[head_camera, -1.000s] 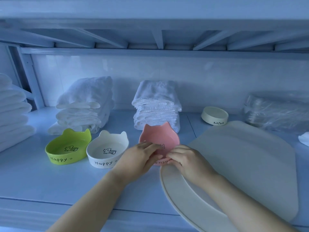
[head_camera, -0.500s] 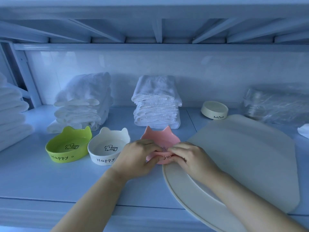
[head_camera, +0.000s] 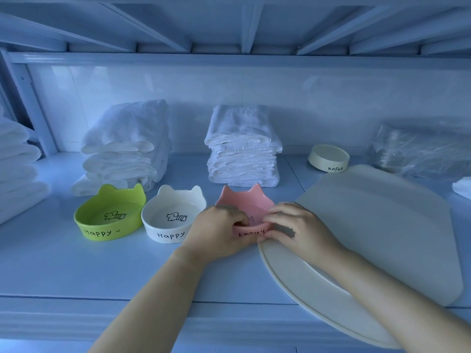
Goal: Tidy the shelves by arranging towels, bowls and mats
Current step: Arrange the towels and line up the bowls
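- Head view: my left hand (head_camera: 216, 229) and right hand (head_camera: 299, 231) both pinch the pink cat-ear bowl (head_camera: 244, 203) by its near rim.
- If I set it on the mat (head_camera: 382, 225) edge, it could rock or slip.

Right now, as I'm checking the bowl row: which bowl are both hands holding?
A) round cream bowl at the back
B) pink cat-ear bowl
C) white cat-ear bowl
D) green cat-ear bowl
B: the left hand and right hand both grip the near rim of the pink cat-ear bowl; the green cat-ear bowl and white cat-ear bowl stand untouched.
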`<state>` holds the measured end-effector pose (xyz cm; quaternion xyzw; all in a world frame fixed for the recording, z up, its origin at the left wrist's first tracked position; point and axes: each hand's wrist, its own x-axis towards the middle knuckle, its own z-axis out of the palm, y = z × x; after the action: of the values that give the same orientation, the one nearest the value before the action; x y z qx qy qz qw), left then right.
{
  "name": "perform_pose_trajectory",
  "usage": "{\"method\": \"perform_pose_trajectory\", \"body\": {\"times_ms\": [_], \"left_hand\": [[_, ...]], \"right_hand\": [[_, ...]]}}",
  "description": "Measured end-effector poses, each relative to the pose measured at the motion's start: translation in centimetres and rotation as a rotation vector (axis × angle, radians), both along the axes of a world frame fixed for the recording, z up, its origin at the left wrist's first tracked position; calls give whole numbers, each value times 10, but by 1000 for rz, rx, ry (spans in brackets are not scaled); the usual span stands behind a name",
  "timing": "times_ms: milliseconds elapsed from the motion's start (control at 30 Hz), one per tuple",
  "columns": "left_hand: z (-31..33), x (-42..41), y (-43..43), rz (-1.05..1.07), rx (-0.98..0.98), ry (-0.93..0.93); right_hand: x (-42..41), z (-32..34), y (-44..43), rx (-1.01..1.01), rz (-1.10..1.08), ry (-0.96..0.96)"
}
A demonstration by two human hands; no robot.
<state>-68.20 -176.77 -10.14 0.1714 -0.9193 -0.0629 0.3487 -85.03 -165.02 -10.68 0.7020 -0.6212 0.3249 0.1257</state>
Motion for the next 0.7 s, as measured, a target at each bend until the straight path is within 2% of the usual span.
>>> {"method": "perform_pose_trajectory", "body": {"times_ms": [400,533,700], "left_hand": [[0,1,-6,8,39,-42],[3,3,-3,-50,94,4],[5,4,-1,-82,97,25]], "right_hand": [[12,-5,-9,-13,-36,-38],[22,-7,-2,-73,-75,-11],[29,-3,7,0,-127,60]]}}
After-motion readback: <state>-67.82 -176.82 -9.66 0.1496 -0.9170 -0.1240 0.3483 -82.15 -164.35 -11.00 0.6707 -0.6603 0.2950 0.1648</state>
